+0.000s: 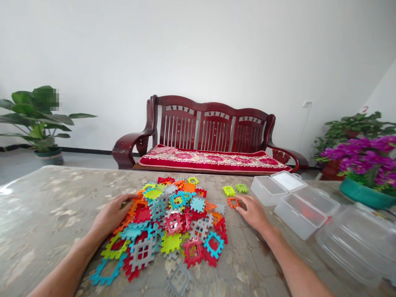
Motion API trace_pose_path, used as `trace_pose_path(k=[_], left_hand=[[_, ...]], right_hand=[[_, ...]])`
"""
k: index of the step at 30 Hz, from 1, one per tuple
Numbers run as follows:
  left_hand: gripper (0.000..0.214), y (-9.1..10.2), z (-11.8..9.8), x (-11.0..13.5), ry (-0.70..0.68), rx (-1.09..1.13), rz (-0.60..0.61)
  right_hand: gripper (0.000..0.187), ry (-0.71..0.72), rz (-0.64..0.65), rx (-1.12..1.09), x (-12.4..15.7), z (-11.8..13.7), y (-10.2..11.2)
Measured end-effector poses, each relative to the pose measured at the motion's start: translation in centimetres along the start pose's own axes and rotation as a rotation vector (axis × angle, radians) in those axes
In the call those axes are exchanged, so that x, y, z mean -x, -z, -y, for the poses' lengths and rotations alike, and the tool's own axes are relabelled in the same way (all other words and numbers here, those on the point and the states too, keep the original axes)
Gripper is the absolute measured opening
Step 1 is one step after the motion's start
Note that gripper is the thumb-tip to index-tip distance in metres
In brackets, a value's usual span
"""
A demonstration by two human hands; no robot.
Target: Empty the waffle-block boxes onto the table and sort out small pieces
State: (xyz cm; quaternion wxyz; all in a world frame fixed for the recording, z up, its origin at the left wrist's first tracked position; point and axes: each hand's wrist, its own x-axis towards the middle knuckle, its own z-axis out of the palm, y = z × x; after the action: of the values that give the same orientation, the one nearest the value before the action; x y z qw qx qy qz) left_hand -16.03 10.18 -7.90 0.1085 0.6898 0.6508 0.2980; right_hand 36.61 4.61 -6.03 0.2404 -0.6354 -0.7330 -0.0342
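A heap of interlocking plastic tiles (pixel 172 222) with notched edges, in red, orange, blue, lime green and grey, lies on the table. Against its left side rests my left hand (pixel 113 215), thumb and fingers apart, touching orange tiles at the edge; some fingertips are hidden. To the right of the heap, my right hand (pixel 254 211) has its fingertips on a small orange frame tile (pixel 231 202), which lies at the table surface. Just beyond that tile are a lime green tile (pixel 229 191) and a second green tile (pixel 241 188).
Two clear plastic boxes with open lids stand right: a smaller box (pixel 266 191) and a larger box (pixel 300 216). A clear lidded container (pixel 349 243) is nearer me. Purple flowers fill a teal pot (pixel 365 193). Behind the table (pixel 46 206) stands a wooden bench (pixel 213 119).
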Motion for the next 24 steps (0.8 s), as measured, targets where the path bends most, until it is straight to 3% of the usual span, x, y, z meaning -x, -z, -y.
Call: trace_pose_path(k=[8,13,18,24], left_hand=[[0.041,-0.2,0.4,-0.1,-0.020,0.019,-0.016],[0.041,-0.4,0.7,-0.2,-0.034,0.025,-0.020],[0.041,-0.3,0.6,-0.1,-0.028,0.026,-0.015],[0.043,0.0,0.2,-0.1,-0.012,0.023,0.000]], right_hand=[[0.028,0.021,-0.103,-0.156,0.3,2.4,-0.4],[0.030,0.031,-0.033,-0.278,-0.2,6.5,-1.3],[0.034,0.078,0.024,-0.223,-0.8,9.8,-1.4],[0.021,0.095,0.000,-0.204,-0.7,9.6,-1.7]])
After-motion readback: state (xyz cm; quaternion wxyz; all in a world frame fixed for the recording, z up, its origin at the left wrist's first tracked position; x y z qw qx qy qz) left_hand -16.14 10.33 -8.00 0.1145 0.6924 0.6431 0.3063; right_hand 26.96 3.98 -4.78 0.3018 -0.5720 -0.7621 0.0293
